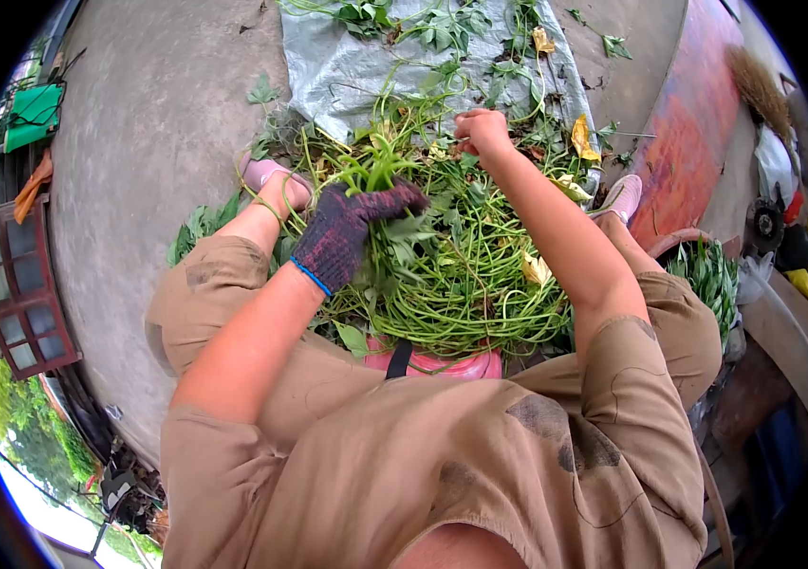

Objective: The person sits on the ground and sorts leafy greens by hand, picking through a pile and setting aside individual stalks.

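My left hand [352, 223], in a dark knitted glove with a blue cuff, is closed round a bunch of leafy green stems [380, 171]. The cut-looking ends point up and away, and leaves hang below the fist. Bare and to the right, my right hand [482, 131] is held above the far side of a large heap of long green vines [480, 284]. Its fingers are curled in, and whatever they may pinch is hidden. The heap lies between my legs, with a few yellow leaves [537, 269] on it.
A grey plastic sheet [323, 71] with scattered leaves extends ahead. Pink shoes [621, 197] flank the heap, and a pink object [451, 365] with a black strap sits close to my body. At right, more leaves [705, 275] fill a round container; a straw broom [758, 87] stands beyond.
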### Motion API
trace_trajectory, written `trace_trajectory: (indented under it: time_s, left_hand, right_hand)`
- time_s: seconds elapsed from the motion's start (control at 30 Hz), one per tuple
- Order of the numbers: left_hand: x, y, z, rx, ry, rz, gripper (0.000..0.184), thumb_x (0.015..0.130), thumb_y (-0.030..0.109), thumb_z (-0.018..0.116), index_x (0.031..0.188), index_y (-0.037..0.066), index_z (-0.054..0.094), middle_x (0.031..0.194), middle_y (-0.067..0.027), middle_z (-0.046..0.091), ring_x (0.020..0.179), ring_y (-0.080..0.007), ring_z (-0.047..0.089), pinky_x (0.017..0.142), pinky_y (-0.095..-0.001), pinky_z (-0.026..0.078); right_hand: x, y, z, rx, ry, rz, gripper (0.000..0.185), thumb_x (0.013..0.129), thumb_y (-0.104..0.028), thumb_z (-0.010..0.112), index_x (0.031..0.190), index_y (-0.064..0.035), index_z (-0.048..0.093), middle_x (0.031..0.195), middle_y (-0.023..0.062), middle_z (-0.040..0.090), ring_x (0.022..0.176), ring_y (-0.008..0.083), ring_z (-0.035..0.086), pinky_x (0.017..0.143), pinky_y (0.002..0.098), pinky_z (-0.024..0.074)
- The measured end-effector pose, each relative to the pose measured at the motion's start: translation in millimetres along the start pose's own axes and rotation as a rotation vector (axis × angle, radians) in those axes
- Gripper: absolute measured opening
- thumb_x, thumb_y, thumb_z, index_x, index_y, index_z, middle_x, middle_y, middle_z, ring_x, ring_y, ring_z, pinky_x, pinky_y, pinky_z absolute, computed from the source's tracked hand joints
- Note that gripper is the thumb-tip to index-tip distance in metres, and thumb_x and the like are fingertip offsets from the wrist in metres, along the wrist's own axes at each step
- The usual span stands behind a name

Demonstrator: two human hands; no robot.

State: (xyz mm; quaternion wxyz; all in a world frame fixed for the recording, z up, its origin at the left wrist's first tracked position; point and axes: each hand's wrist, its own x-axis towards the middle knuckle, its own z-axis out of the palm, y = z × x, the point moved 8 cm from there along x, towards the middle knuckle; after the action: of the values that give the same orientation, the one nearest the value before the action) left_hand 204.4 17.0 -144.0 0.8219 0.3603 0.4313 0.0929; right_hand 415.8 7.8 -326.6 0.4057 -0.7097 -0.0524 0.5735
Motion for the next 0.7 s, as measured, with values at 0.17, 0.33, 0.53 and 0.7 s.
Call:
trace_trajectory:
  time_s: [0.17, 0.33, 0.53, 0.7]
  left_hand:
    - [-17.9, 2.3, 30.5, 0.08, -0.181, -0.235, 0.019, 0.081, 0.009, 0.067, 0.095, -0.003, 0.066, 0.082, -0.0067, 0.067, 0.076, -0.0155, 0.064, 0.076, -0.0294, 0.051]
    - [-16.4, 7.2, 22.3, 0.548, -0.112, -0.261, 0.025, 0.08, 0.027, 0.072, 0.086, 0.003, 0.069, 0.073, -0.0035, 0.066, 0.064, -0.0108, 0.059, 0.06, -0.0272, 0.046]
    - [-11.4, 6.2, 8.4, 0.698, -0.076, -0.136, 0.034, 0.077, 0.034, 0.076, 0.073, 0.001, 0.068, 0.061, -0.0041, 0.062, 0.051, -0.0106, 0.054, 0.049, -0.0287, 0.043]
    - [3.2, -2.5, -10.0, 0.501, 0.043, 0.088, 0.032, 0.072, 0.027, 0.081, 0.069, -0.002, 0.065, 0.059, -0.0077, 0.061, 0.047, -0.0124, 0.054, 0.044, -0.0299, 0.043]
  right_hand:
    - [55.7, -3.9, -2.3, 0.21, 0.197, 0.077, 0.025, 0.083, -0.017, 0.069, 0.105, -0.006, 0.066, 0.082, 0.0043, 0.062, 0.065, 0.0163, 0.054, 0.05, 0.029, 0.0444]
    - [58.6, -48.8, 9.3, 0.168, -0.057, 0.03, 0.011, 0.086, -0.013, 0.065, 0.097, -0.0098, 0.063, 0.079, 0.0027, 0.063, 0.058, 0.0154, 0.056, 0.047, 0.0282, 0.0445]
    - [-59.7, -206.8, -43.8, 0.078, -0.143, -0.484, 0.01, 0.091, -0.012, 0.059, 0.092, -0.0029, 0.062, 0.078, 0.0056, 0.066, 0.064, 0.0157, 0.065, 0.049, 0.0224, 0.0449]
    - [-216.9, -247.3, -69.1, 0.174, -0.272, -0.685, 0.012, 0.093, -0.014, 0.056, 0.092, -0.0045, 0.062, 0.079, 0.0051, 0.067, 0.069, 0.018, 0.067, 0.055, 0.0244, 0.0464]
